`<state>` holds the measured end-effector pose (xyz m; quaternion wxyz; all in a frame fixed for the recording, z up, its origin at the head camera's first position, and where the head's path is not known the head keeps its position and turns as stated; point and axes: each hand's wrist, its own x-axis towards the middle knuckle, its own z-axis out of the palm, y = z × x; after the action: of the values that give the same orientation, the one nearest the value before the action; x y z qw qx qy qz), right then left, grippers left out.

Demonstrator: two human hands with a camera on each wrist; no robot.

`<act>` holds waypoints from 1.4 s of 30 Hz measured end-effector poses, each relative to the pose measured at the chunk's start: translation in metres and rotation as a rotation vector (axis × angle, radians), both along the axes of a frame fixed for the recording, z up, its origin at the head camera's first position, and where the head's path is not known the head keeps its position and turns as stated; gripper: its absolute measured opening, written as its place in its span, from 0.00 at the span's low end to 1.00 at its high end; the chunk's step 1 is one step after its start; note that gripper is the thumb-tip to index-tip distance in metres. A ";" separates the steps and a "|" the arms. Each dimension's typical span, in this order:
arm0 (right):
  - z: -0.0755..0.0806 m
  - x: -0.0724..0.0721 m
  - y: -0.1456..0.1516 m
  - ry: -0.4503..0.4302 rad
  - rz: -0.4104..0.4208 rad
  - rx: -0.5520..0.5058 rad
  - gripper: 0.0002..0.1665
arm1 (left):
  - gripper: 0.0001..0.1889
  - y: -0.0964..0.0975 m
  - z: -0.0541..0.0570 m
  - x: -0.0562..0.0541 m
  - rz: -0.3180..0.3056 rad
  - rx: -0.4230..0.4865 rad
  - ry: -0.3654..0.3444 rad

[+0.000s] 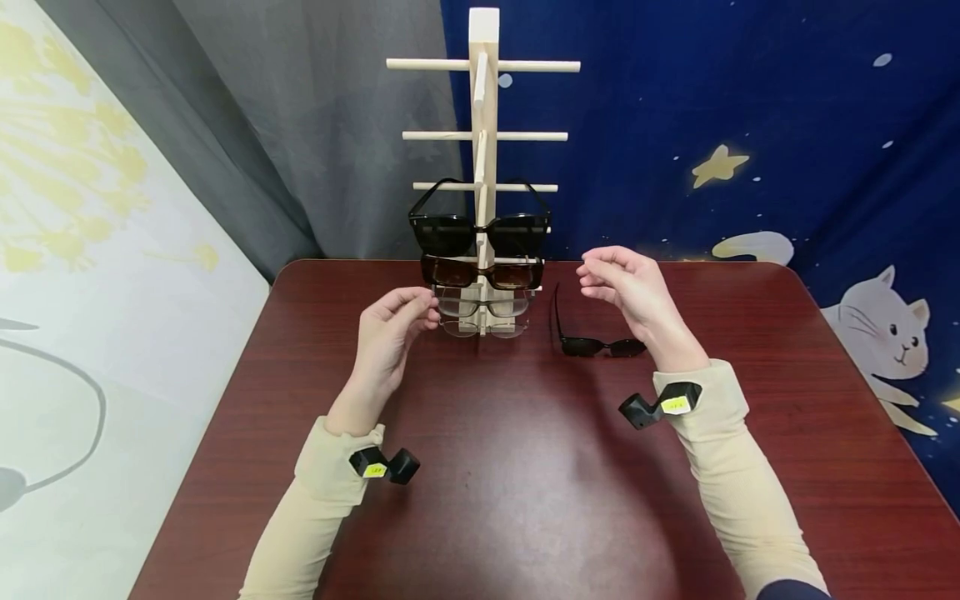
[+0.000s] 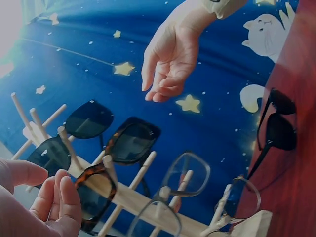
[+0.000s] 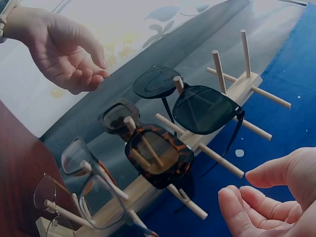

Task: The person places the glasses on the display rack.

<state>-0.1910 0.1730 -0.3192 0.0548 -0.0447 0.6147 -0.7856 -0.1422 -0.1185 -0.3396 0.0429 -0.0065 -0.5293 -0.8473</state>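
Note:
A wooden display stand (image 1: 483, 108) with cross pegs carries several pairs of glasses. Highest are black sunglasses (image 1: 517, 235), then tortoiseshell sunglasses (image 1: 517, 276), clear-framed glasses (image 1: 516, 307) and thin wire-rimmed glasses (image 1: 510, 332). My left hand (image 1: 392, 329) is raised at the stand's left side, its fingertips overlapping the end of the clear frame in the head view. Both wrist views show nothing between its loosely bent fingers. On the other side, my right hand (image 1: 633, 292) hovers with thumb and fingers loosely bent, empty, close to a peg end in the right wrist view (image 3: 266, 197).
Another pair of black sunglasses (image 1: 600, 346) lies on the dark red table (image 1: 480, 500), below the right hand, with one temple pointing up. Behind the stand hang a grey curtain (image 1: 337, 125) and a blue star-patterned curtain (image 1: 637, 150). The upper pegs (image 1: 536, 66) hold no glasses.

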 end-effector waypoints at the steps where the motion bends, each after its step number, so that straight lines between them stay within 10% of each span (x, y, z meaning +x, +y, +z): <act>1: -0.001 0.001 0.001 -0.002 0.000 0.003 0.06 | 0.13 0.002 -0.002 0.001 -0.005 -0.004 -0.006; 42: -0.062 0.017 0.056 -0.081 -0.100 0.092 0.07 | 0.10 0.101 -0.093 -0.002 -0.153 -0.235 -0.107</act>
<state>-0.1736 0.2293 -0.3808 0.0421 0.0205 0.6487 -0.7596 -0.1439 -0.0180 -0.4326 -0.0511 -0.0064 -0.6245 -0.7793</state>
